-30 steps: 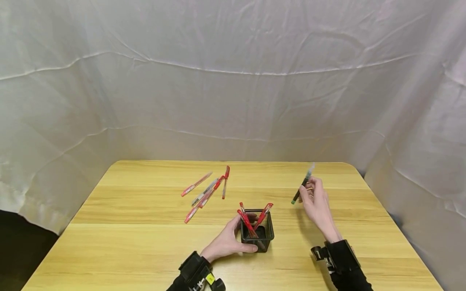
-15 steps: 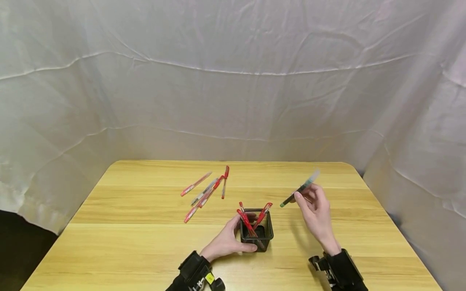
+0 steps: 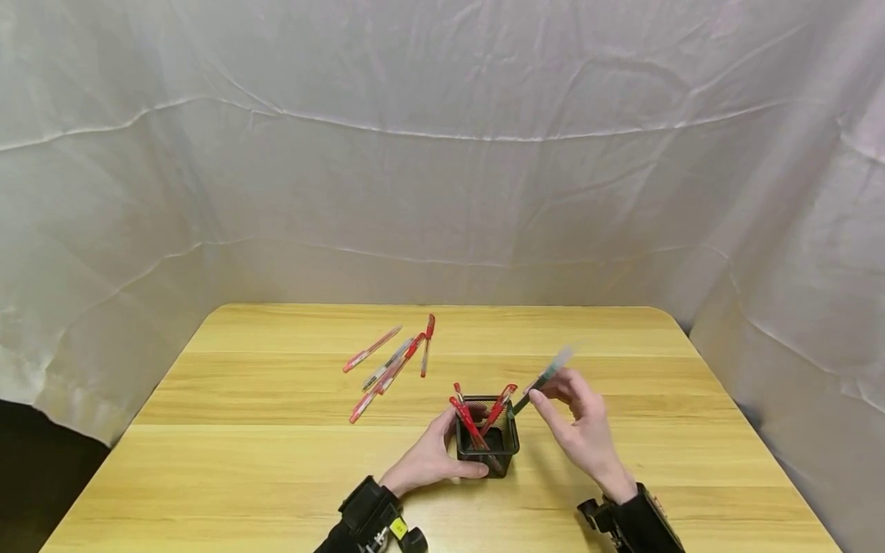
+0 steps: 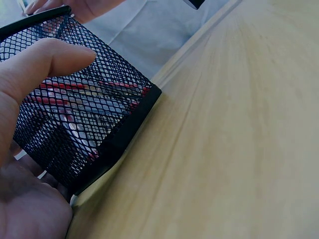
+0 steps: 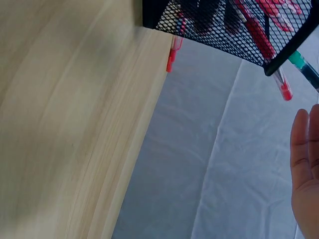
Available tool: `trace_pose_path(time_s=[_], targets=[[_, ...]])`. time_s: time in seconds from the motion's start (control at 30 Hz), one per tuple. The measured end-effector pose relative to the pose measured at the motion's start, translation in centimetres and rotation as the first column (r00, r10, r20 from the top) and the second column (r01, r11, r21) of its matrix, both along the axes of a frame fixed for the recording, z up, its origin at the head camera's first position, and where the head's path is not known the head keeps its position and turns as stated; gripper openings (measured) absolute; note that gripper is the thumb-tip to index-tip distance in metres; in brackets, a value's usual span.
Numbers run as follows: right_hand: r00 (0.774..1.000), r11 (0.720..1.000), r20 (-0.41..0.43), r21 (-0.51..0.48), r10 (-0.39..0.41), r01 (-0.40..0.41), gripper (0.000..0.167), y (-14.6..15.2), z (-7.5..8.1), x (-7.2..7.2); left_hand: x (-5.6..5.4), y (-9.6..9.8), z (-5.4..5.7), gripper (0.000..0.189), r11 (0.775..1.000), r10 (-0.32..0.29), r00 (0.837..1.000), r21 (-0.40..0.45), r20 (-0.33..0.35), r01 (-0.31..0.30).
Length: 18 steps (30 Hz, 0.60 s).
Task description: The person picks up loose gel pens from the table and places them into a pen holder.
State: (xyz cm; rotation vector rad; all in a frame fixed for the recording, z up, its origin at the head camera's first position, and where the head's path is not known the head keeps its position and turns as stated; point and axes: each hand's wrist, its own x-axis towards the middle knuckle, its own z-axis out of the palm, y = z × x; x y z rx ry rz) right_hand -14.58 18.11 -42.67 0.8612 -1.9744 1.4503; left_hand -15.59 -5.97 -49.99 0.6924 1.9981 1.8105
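A green-ended dark pen point(image 3: 541, 384) is pinched between the thumb and fingers of the right hand point(image 3: 579, 430), slanted at two o'clock from the black mesh pen holder point(image 3: 488, 452); whether its green end has crossed the rim cannot be told. The holder is gripped from eight o'clock by the left hand point(image 3: 432, 463), thumb and fingers curled round it. The pen is probably best tipped steeper and guided toward four o'clock inside, clear of the red gel pens point(image 3: 498, 410) leaning at eleven and one.
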Motion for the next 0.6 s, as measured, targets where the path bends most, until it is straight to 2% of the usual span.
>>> trace_pose_path(time_s=[0.13,0.23,0.4,0.47,0.6], targets=[[1.000,0.997,-0.020,0.074,-0.022,0.023,0.037,-0.4,-0.3,-0.1,0.0,0.0,0.0,0.079,1.000,0.001,1.000,0.001,0.000,-0.001],[0.998,0.982,-0.036,0.179,-0.056,0.061,0.036,-0.6,-0.6,-0.1,0.0,0.0,0.0,0.079,1.000,0.003,1.000,-0.002,-0.001,-0.003],[0.981,0.902,-0.075,0.386,-0.177,0.192,0.024,-0.5,-1.0,0.3,-0.1,0.1,-0.1,0.080,1.000,-0.001,1.000,-0.005,-0.014,0.001],[0.974,0.880,-0.076,0.417,-0.215,0.227,0.021,-0.3,-1.0,0.5,-0.1,0.0,-0.1,0.080,1.000,0.000,1.000,-0.008,-0.020,0.000],[0.971,0.887,0.013,0.411,-0.238,0.212,0.015,0.3,-1.1,0.4,-0.1,0.0,-0.2,0.080,1.000,0.005,1.000,-0.008,-0.014,-0.005]])
